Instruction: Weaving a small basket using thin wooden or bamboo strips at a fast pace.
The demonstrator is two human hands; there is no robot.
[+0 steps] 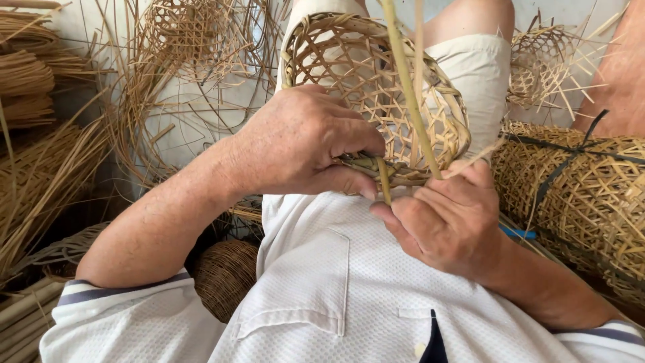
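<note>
While the left hand (302, 144) closes on the rim of the open-weave basket (376, 94) that rests against the person's lap, the right hand (447, 218) pinches a long cane strip (408, 94) rising across the basket. It seems the rim binding is in progress; the next pass needs the strip pulled tight under the rim. Bundled baskets (578, 188) lie just beside.

You hold a matt, openwork woven cane basket (376, 94) and a smooth, pale green-tan strip (408, 87). Your shirt (322, 289) is white textured knit cloth; the bundled baskets (578, 188) look dry and rough.
</note>
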